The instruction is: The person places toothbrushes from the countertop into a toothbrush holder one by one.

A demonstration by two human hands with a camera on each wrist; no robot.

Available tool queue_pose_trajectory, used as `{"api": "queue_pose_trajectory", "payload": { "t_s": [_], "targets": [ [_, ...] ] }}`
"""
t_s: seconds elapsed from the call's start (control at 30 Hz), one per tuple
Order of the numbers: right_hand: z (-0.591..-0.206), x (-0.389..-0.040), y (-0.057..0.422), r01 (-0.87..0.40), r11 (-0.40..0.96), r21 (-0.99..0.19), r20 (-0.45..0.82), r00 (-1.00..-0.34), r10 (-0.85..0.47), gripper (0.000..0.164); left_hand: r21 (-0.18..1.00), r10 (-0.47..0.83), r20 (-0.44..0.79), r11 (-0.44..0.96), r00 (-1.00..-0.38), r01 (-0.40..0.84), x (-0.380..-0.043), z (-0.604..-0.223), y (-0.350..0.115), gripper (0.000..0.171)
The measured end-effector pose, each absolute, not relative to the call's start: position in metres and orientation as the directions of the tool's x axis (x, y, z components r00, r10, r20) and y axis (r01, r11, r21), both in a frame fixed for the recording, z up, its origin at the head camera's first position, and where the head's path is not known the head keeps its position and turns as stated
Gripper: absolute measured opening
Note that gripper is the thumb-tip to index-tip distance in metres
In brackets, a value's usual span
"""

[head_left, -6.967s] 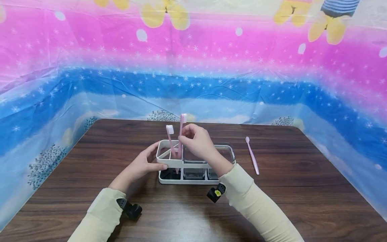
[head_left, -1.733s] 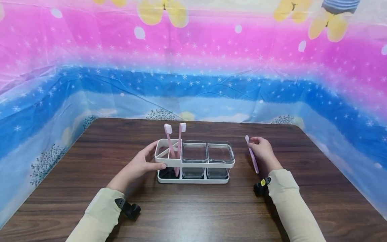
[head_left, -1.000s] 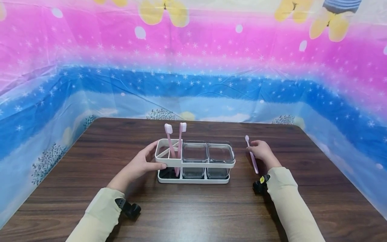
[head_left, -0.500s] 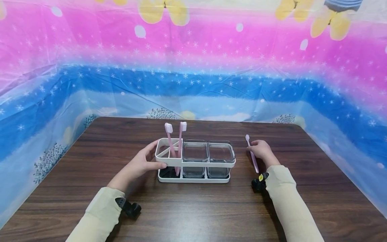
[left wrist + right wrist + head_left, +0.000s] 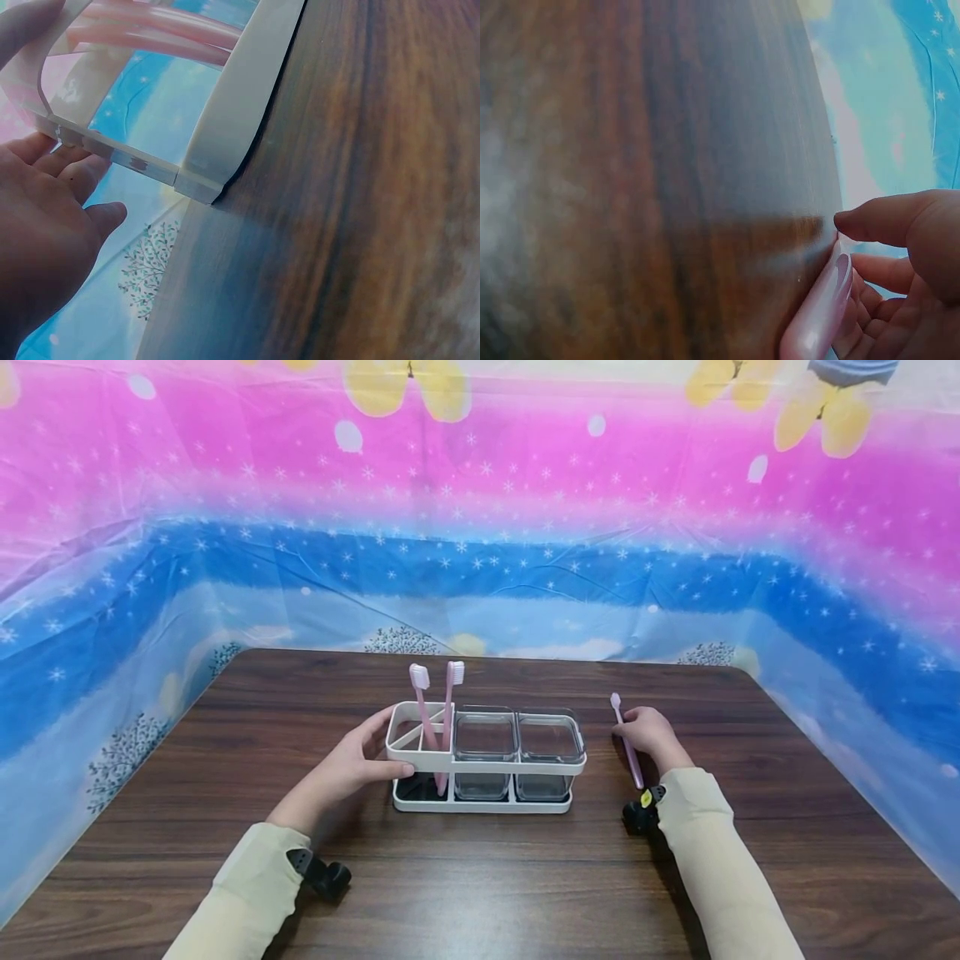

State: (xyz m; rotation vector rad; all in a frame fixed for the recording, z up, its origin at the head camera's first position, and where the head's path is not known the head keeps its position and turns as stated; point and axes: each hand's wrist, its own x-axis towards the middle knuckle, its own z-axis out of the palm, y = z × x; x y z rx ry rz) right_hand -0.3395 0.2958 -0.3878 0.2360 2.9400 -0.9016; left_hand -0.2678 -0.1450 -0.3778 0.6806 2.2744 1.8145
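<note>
Toothbrush (image 5: 633, 767), the loose pink one, is lying on the worktop (image 5: 480, 877) at about 3 o'clock from the rack (image 5: 517, 768). Two clear cups (image 5: 486, 737) sit in the rack, between it and a pair of pink brushes (image 5: 425, 718) standing in the divided 9 o'clock section; can't tell which slot each one's in. The right hand (image 5: 651, 735) comes in from roughly 4 o'clock and hides a bit of it, pinching it with thumb and fingers. Left hand (image 5: 337, 781) has hold of the rack's 9 o'clock end, thumb on the front edge. Long axis runs 11 to 5, head at 11, handle end at 5. Handle's smooth, kinda shiny, rounded off. Rack's off-white with rounded corners, cups are squarish, worktop's dark wood grain, printed cloth (image 5: 487, 552) up at 12.
</note>
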Motion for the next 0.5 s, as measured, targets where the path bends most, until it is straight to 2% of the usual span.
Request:
{"api": "queue_pose_trajectory", "payload": {
  "t_s": [0.5],
  "targets": [
    [-0.3825,-0.3392,0.2934,0.162,0.874,-0.458,-0.097,-0.987,0.131,0.042,0.952,0.430,0.140,0.190,-0.892,0.241,-0.2658,-0.3762,-0.1460,0.088]
  ]
}}
